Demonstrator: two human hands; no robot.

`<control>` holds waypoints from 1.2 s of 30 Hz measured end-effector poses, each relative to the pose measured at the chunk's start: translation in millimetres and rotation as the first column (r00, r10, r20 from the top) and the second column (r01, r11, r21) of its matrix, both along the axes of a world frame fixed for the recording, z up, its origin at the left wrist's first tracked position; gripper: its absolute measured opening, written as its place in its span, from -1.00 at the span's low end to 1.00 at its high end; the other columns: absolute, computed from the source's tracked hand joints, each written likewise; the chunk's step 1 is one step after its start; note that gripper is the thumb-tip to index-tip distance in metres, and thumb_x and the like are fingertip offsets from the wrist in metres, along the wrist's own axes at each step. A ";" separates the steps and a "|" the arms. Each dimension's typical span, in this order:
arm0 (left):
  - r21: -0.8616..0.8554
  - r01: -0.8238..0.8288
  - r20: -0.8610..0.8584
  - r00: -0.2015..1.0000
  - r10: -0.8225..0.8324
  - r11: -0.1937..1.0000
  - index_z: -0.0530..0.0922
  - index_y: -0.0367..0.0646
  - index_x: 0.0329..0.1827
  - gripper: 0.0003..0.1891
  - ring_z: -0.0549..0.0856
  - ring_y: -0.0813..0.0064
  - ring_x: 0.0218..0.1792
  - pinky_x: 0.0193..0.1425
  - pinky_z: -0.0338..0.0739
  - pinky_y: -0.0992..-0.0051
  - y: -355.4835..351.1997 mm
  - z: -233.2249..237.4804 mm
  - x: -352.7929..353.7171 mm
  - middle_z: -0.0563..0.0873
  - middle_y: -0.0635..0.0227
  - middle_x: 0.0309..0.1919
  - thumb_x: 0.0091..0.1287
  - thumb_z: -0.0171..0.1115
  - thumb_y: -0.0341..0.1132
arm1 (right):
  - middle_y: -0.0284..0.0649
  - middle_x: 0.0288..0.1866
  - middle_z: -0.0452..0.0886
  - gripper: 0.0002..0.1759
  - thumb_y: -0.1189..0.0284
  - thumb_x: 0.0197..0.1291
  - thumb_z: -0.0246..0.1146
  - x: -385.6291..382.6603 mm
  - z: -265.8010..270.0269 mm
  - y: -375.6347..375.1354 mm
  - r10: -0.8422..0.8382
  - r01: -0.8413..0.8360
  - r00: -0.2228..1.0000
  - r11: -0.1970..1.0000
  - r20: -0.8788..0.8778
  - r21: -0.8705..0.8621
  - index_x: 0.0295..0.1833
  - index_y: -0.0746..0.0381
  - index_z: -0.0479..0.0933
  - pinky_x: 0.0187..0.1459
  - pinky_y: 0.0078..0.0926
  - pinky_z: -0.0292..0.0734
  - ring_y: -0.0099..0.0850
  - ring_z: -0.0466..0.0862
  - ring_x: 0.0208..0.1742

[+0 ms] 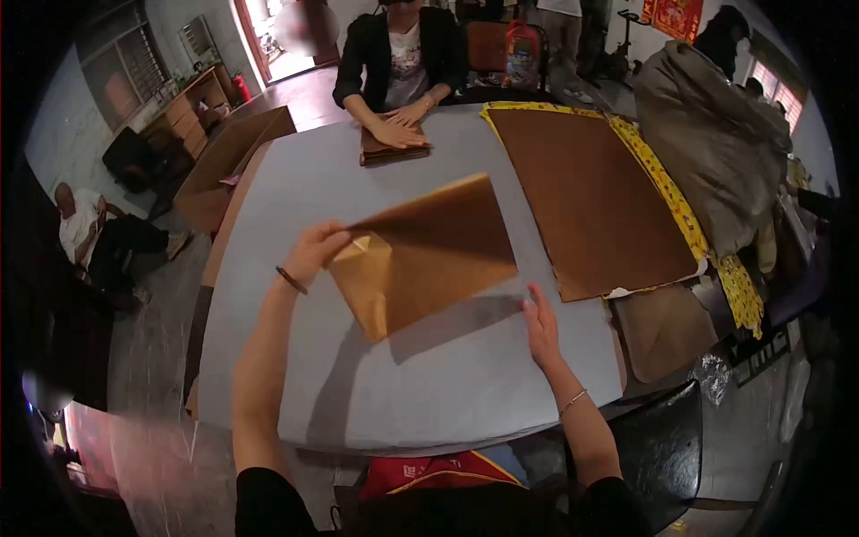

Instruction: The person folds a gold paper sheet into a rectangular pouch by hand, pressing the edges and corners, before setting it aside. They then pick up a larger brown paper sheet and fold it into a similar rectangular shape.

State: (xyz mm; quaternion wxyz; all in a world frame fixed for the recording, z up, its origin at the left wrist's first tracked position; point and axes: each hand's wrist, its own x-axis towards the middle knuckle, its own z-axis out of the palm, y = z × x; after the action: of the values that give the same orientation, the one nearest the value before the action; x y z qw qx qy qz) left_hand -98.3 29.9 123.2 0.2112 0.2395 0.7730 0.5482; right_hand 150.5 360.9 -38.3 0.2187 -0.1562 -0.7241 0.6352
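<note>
A brown paper sheet or bag [438, 246] is held up over the grey-white table top [259, 358], its left part creased and lighter. My left hand [318, 251] pinches its upper left corner. Just beyond the lower right corner, my right hand [540, 327] is apart from the paper, fingers spread and holding nothing. Across the table, a person's two hands [400, 130] press on a small stack of brown paper [394, 156].
A large brown board [608, 197] with yellow patterned cloth [658, 170] lies at the right. Behind it bulges a grey-brown sack [716, 143]. A cardboard box [233, 166] stands left. A black chair [653, 456] is at the lower right. Another person [98, 233] sits far left.
</note>
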 end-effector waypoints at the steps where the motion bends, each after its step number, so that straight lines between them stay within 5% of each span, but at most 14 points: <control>1: 0.159 -0.129 0.083 0.990 0.117 0.979 0.57 -0.20 -0.02 -0.79 0.58 0.66 -0.29 -0.27 0.50 0.56 7.8 4.8 -11.1 0.65 0.48 -0.25 0.46 0.14 -0.26 | -0.13 0.31 0.45 -0.44 0.29 0.43 0.06 2.5 -3.1 3.0 0.005 -0.010 0.998 0.996 0.056 0.089 0.45 0.27 0.23 0.28 -0.44 0.40 -0.36 0.49 0.28; 2: 0.162 -0.104 0.081 0.992 0.092 0.981 0.57 -0.20 -0.02 -0.79 0.58 0.66 -0.29 -0.27 0.50 0.56 17.2 7.2 -22.7 0.65 0.48 -0.25 0.46 0.14 -0.26 | -0.15 0.14 0.58 -0.50 0.29 0.41 0.12 -0.4 -2.8 -0.9 -0.044 0.054 0.998 0.966 -0.045 0.253 0.38 0.27 0.34 0.21 -0.45 0.48 -0.41 0.59 0.13; 4: 0.490 -0.330 0.234 0.942 0.242 0.807 0.53 -0.18 0.03 -0.76 0.59 0.64 -0.29 -0.29 0.51 0.59 30.4 9.5 -45.2 0.64 0.49 -0.20 0.47 0.15 -0.21 | -0.14 0.13 0.58 -0.52 0.31 0.39 0.14 -0.7 3.5 -7.1 -0.035 0.035 0.999 0.975 -0.005 0.220 0.35 0.28 0.36 0.18 -0.45 0.50 -0.41 0.60 0.10; 6: 0.561 -0.383 0.277 0.922 0.269 0.734 0.51 -0.17 0.04 -0.74 0.56 0.64 -0.32 -0.34 0.47 0.62 28.3 -4.6 -83.4 0.62 0.49 -0.21 0.47 0.16 -0.18 | -0.15 0.11 0.59 -0.56 0.36 0.36 0.20 -0.8 5.8 -3.0 0.005 -0.017 0.997 0.984 0.071 0.176 0.28 0.29 0.42 0.10 -0.47 0.56 -0.41 0.62 0.07; 9: 0.628 -0.579 0.471 0.815 0.338 0.520 0.50 -0.14 -0.24 -0.78 0.33 0.69 -0.56 -0.50 0.29 0.64 18.7 -33.7 -136.0 0.42 0.54 -0.52 0.43 0.23 -0.18 | -0.17 0.10 0.60 -0.60 0.37 0.36 0.22 1.2 10.4 -1.2 0.013 -0.019 0.998 0.996 0.061 0.091 0.25 0.27 0.46 0.08 -0.49 0.57 -0.43 0.61 0.10; 15: 0.552 -0.776 0.671 0.630 0.390 0.305 0.49 -0.16 -0.24 -0.79 0.35 0.66 -0.59 -0.55 0.27 0.65 -23.3 -100.3 -195.6 0.43 0.50 -0.56 0.44 0.20 -0.20 | -0.25 -0.07 0.68 -0.74 0.40 0.36 0.22 1.6 11.1 -1.9 -0.030 0.025 0.999 0.994 0.042 0.106 0.08 0.28 0.56 -0.03 -0.53 0.59 -0.48 0.67 -0.05; 18: 0.424 -0.834 0.728 0.546 0.415 0.352 0.46 -0.16 -0.38 -0.74 0.29 0.60 -0.62 -0.54 0.25 0.59 -2.9 -99.0 -197.6 0.39 0.45 -0.62 0.46 0.19 -0.23 | -0.22 -0.06 0.68 -0.75 0.42 0.34 0.22 -1.2 4.1 -0.7 -0.039 0.023 0.994 0.987 0.098 0.162 0.06 0.29 0.57 -0.05 -0.53 0.60 -0.47 0.68 -0.06; 26: 0.332 -0.846 0.743 0.507 0.436 0.418 0.49 -0.18 -0.28 -0.80 0.42 0.57 -0.59 -0.58 0.28 0.56 74.2 -112.4 -223.8 0.52 0.38 -0.55 0.46 0.14 -0.25 | -0.17 -0.10 0.67 -0.78 0.48 0.34 0.22 -0.6 2.9 -1.2 -0.063 0.057 0.997 0.993 0.055 0.104 0.02 0.35 0.57 -0.06 -0.53 0.61 -0.41 0.70 -0.08; 28: 0.306 -0.803 0.720 0.547 0.428 0.511 0.46 -0.19 -0.26 -0.84 0.45 0.53 -0.57 -0.56 0.30 0.53 85.9 -112.9 -229.0 0.52 0.36 -0.54 0.47 0.06 -0.31 | -0.18 -0.09 0.67 -0.80 0.51 0.34 0.20 -2.7 7.5 -2.7 -0.063 0.056 0.996 0.993 0.068 0.101 0.01 0.36 0.57 -0.04 -0.56 0.60 -0.43 0.69 -0.09; 30: 0.257 -0.848 0.763 0.472 0.442 0.463 0.45 -0.19 -0.23 -0.88 0.49 0.48 -0.53 -0.51 0.37 0.52 101.1 -96.2 -221.4 0.52 0.34 -0.54 0.47 -0.01 -0.37 | -0.17 -0.08 0.66 -0.81 0.51 0.35 0.20 -2.4 8.4 -3.4 -0.074 0.068 0.994 0.994 0.076 0.087 0.01 0.36 0.57 -0.03 -0.57 0.59 -0.46 0.68 -0.09; 32: 0.320 -0.760 0.731 0.578 0.363 0.566 0.46 -0.19 -0.24 -0.89 0.52 0.45 -0.50 -0.46 0.44 0.50 108.4 -103.8 -228.4 0.51 0.33 -0.54 0.45 0.04 -0.37 | -0.18 -0.11 0.67 -0.81 0.51 0.35 0.20 -2.5 0.1 -1.6 -0.081 0.079 0.995 0.996 0.063 0.038 0.01 0.35 0.57 -0.06 -0.57 0.59 -0.47 0.68 -0.09; 36: 0.414 -0.712 0.685 0.654 0.321 0.567 0.45 -0.18 -0.27 -0.91 0.50 0.44 -0.50 -0.44 0.47 0.50 116.3 -116.7 -250.0 0.48 0.34 -0.56 0.42 0.10 -0.38 | -0.24 -0.17 0.69 -0.81 0.47 0.34 0.22 -2.5 9.1 -3.5 -0.086 0.077 0.995 0.985 0.052 0.153 0.00 0.30 0.60 -0.17 -0.60 0.57 -0.53 0.66 -0.23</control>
State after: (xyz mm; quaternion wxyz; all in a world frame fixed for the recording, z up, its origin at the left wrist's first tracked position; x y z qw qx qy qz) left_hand -348.3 146.2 6.5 0.1417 -0.1164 0.4721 0.8623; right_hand 148.0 357.4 -29.3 0.2343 -0.1872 -0.7692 0.5643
